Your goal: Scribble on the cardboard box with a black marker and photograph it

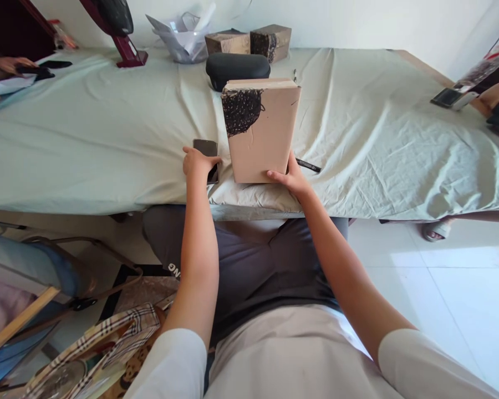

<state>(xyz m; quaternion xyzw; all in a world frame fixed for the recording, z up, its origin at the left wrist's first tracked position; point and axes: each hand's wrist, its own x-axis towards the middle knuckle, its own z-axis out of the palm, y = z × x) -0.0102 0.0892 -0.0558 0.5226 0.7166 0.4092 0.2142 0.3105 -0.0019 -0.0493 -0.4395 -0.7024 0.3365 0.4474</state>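
Tan box [264,136]: bottom corner clamped in right hand [294,178] grip. Left hand [197,162]: grip apart, spread over phone [205,146] lying on table [366,127].

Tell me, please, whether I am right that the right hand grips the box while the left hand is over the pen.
Not quite: in the head view, the left hand is over the phone; the pen lies by the right hand, which does grip the box.

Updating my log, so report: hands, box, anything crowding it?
Right hand gripping cardboard box, lower right corner. Left hand over phone, grip unclear. Black case close behind box, marker close right.
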